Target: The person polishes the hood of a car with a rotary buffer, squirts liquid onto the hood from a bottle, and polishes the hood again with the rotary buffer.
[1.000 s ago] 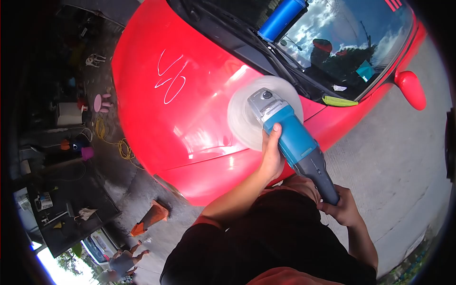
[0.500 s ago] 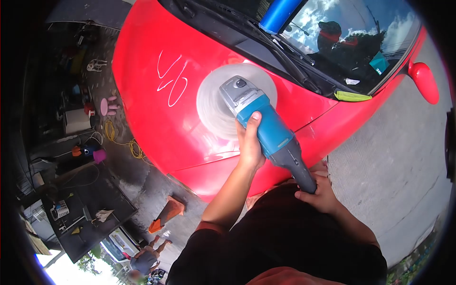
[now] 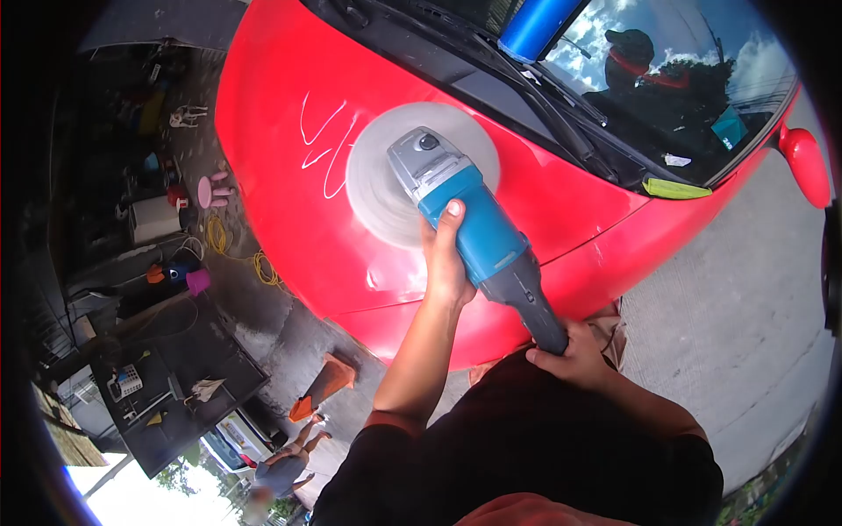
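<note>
A teal and black polisher (image 3: 484, 230) with a grey metal head lies over the red car hood (image 3: 281, 210). Its round pale pad (image 3: 373, 188) is blurred, as if spinning, and rests against the paint. My left hand (image 3: 447, 263) is wrapped round the teal body just behind the head, thumb on top. At the rear, my right hand (image 3: 577, 355) grips the black handle, close to my dark shirt. Thin white squiggles of liquid (image 3: 309, 127) mark the hood left of the pad, which overlaps their right side.
By the windshield's lower corner lies a yellow-green cloth (image 3: 675, 189); a blue cylinder (image 3: 533, 33) is above the wipers. Left of the car are a pink stool (image 3: 210, 191), coiled yellow cord (image 3: 217, 237), an orange cone (image 3: 326, 386) and a dark table (image 3: 197, 337). Another person (image 3: 281, 473) is farther off.
The polisher has shifted left across the hood, with both hands still on it. Its pad now covers part of the white squiggles. The view has shifted slightly.
</note>
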### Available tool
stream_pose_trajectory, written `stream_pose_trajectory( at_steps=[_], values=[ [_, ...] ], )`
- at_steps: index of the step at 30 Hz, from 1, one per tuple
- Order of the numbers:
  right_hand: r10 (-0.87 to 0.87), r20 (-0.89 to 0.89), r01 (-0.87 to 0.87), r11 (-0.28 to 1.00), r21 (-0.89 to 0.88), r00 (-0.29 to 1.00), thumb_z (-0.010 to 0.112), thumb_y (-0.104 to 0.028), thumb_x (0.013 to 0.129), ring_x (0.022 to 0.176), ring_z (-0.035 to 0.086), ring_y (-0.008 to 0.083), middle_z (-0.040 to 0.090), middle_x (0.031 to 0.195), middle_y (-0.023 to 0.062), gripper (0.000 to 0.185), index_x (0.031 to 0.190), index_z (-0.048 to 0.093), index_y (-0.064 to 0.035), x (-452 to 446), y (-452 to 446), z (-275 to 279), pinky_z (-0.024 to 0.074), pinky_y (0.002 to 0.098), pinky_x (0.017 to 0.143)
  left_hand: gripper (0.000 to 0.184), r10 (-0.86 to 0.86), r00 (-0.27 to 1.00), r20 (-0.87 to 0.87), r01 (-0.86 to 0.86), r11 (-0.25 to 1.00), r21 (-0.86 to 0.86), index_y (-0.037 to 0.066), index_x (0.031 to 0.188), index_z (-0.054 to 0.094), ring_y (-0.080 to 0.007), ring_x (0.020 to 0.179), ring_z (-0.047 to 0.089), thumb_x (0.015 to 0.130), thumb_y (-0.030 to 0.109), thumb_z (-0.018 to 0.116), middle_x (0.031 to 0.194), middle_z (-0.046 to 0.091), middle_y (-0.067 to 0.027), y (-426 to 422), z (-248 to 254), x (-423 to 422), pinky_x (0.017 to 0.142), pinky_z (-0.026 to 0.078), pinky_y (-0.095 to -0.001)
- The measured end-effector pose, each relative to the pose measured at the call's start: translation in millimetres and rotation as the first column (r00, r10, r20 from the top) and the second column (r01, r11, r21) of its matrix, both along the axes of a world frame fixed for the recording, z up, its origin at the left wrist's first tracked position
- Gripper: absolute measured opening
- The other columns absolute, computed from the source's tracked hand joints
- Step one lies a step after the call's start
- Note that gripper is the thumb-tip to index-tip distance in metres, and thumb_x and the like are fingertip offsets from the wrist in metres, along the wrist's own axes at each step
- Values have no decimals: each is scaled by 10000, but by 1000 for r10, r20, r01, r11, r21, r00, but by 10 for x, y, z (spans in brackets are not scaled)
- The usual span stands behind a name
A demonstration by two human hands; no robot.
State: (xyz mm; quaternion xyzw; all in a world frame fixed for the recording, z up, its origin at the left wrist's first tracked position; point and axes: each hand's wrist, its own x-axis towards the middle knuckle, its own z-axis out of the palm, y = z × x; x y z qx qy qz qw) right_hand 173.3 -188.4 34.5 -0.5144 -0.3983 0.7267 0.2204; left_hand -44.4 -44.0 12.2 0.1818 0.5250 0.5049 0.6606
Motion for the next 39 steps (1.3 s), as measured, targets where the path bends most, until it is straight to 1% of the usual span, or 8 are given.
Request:
stream_pose_trajectory(
  at_steps=[4,8,11,14,19,26,34,39],
  values=[
    [-10,-49,9,1000,-15,999,861,-163,876,891,644,110,690,954,33,406,1199,688,10,-74,177,-10,519,318,819,786,15,995,96,-13,1000,-22,49,1487,416,-274,1074,689,942,466,800,1258,607,-183,110,-83,-98,847,642,-448],
    [-48,-146,30,992,-124,988,862,-147,883,860,614,88,660,925,2,393,1195,679,7,-192,324,-34,503,300,775,806,26,997,-67,-27,999,-22,33,1489,413,-279,1065,693,936,479,794,1253,607,-188,270,96,-186,827,646,-445],
    [-58,-54,61,996,69,997,861,-147,886,859,613,86,659,932,2,402,1211,681,9,-343,228,-129,503,299,775,823,-16,998,57,20,998,-53,31,1492,411,-287,1077,686,928,496,791,1262,602,-196,317,-33,-299,840,641,-444],
    [-63,-22,63,998,-19,998,862,-224,876,997,719,150,765,1036,116,472,1236,712,41,-318,284,-56,562,348,913,839,-38,998,56,39,999,-10,31,1492,410,-289,1084,681,921,513,791,1265,599,-196,332,-122,-281,850,634,-441],
    [-13,43,15,999,-40,999,883,-260,857,919,701,149,737,953,106,473,1178,706,38,-185,301,-100,555,353,851,827,-18,997,75,18,1000,2,31,1480,426,-280,1080,678,922,524,787,1247,604,-183,288,-159,-199,851,628,-434],
    [-23,103,18,999,46,994,882,-259,848,889,710,174,731,913,119,457,1150,705,34,-39,57,-47,555,354,844,847,-29,1000,-11,29,999,14,-22,1334,596,-297,987,752,917,711,675,1134,703,-185,61,-189,-24,834,664,-454],
    [-3,190,-4,999,35,982,893,-244,822,1004,742,231,772,1021,154,532,1233,703,35,526,-544,-25,560,379,939,809,-71,997,15,71,997,-2,-9,1342,570,-288,987,735,951,695,648,1135,693,-174,-456,-233,500,864,636,-450],
    [-100,221,83,993,85,970,900,-243,814,1012,741,230,777,1024,158,566,1264,702,37,810,-951,124,559,374,947,786,-86,977,195,100,993,-62,87,1507,386,-267,1144,635,956,501,763,1284,586,-156,-866,-242,813,945,580,-447]
  ],
)
